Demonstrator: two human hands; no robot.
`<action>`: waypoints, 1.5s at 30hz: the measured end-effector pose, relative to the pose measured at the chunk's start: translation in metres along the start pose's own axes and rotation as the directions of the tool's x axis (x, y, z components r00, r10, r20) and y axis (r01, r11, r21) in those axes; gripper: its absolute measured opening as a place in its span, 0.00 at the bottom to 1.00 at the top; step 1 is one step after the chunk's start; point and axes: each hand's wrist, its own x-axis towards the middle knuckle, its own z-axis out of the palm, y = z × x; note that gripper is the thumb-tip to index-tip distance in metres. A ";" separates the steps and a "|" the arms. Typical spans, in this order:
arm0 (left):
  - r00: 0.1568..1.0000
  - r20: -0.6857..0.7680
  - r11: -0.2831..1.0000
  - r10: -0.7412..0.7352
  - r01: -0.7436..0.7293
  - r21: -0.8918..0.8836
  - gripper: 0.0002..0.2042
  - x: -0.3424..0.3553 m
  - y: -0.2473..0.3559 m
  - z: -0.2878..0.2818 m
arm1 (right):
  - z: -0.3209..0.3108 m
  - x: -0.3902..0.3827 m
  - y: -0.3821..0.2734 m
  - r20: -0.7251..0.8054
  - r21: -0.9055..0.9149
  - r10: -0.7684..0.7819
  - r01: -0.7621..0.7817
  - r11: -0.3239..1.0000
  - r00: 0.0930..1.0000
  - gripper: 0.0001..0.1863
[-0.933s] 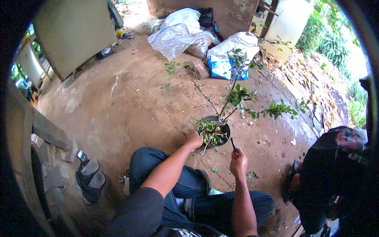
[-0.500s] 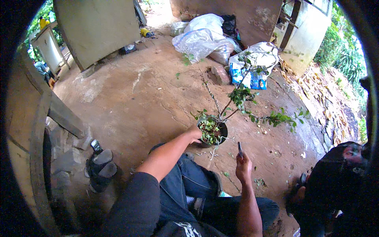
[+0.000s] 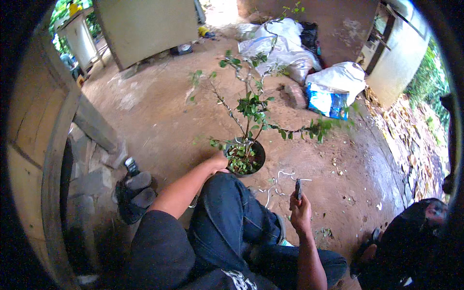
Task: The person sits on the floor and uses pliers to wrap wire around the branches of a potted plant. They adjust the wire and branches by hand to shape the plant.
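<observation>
A small leafy tree (image 3: 251, 107) with pale wire wound along its branches stands in a round black pot (image 3: 261, 158), with leaves lying on its soil. My left hand (image 3: 219, 162) grips the pot's left side near the rim; some fingers are hidden behind it. Further right, my right hand (image 3: 300, 210) is closed around dark pliers (image 3: 298, 187) that point upward, away from the pot. Loose bent white wire (image 3: 275, 182) lies on the ground between the pot and the pliers, one end passing close to the tool's tip.
White sacks (image 3: 280, 46) and a blue-and-white bag (image 3: 327, 100) lie at the back, beside a stone block (image 3: 295, 95). Sandals (image 3: 137, 193) and grey blocks (image 3: 92, 186) are at left, by a wooden frame (image 3: 65, 108). Another person in dark clothing (image 3: 406, 241) is at lower right.
The pot has turned and come closer to my left knee, its branches now standing more upright. My left hand has stayed on it. The view has shifted; the pliers remain in my right hand.
</observation>
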 end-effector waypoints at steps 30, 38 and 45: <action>0.644 -0.655 0.858 0.396 -0.005 0.514 0.50 -0.168 -0.268 -0.015 | 0.083 -0.090 -0.169 0.007 -0.200 -0.156 0.155 0.968 0.988 0.02; 0.601 -0.735 0.815 0.315 0.225 0.534 0.40 -0.124 -0.295 -0.020 | 0.082 -0.081 -0.184 -0.013 -0.041 -0.219 0.219 0.975 0.976 0.03; 0.583 -0.749 0.779 0.315 0.292 0.555 0.30 -0.116 -0.311 -0.037 | 0.071 -0.058 -0.150 0.032 0.214 -0.089 0.080 0.974 0.996 0.07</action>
